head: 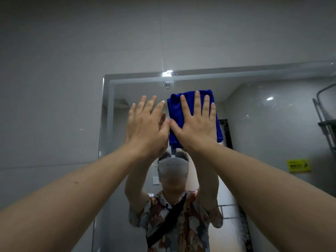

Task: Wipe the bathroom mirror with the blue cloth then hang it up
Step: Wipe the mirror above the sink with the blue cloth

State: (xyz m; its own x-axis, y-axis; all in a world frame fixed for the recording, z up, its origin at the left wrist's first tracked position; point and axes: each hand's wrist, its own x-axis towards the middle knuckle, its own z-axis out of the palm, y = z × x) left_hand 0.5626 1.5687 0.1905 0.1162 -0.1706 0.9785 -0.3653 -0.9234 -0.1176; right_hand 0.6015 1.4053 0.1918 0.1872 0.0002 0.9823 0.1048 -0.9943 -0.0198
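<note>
the bright blue, soft terry cloth [195, 117] is folded into a thick rectangular pad with rounded, doubled edges and a plush nap. it lies flat against the large frameless bathroom mirror [263, 124], high up near the mirror's top edge and toward its left side. the pad's long axis runs up and down, tilted slightly so the top leans left; its short top edge faces the ceiling and its lower edge hangs just below the wrist.

the right hand [196, 122] presses the cloth to the glass with the palm flat and all fingers [197, 102] straight and spread, fingertips reaching almost to the cloth's top edge, thumb stretched out to the left over the cloth's left border. the left hand [147, 126] is just beside it, fingers straight and close together, palm toward the bare glass; its thumb touches the right thumb. whether the left palm is fully against the mirror i cannot tell.

the mirror hangs on a pale grey tiled wall [54, 88]. in the reflection a person in a patterned short-sleeved shirt [174, 220] with a dark cross-body strap raises both arms. water droplets [168, 83] glint near the mirror's top edge. at the far right the reflection shows a dark metal wall rack [325, 122], contents not discernible, and a small yellow sign [298, 165] on the wall.
</note>
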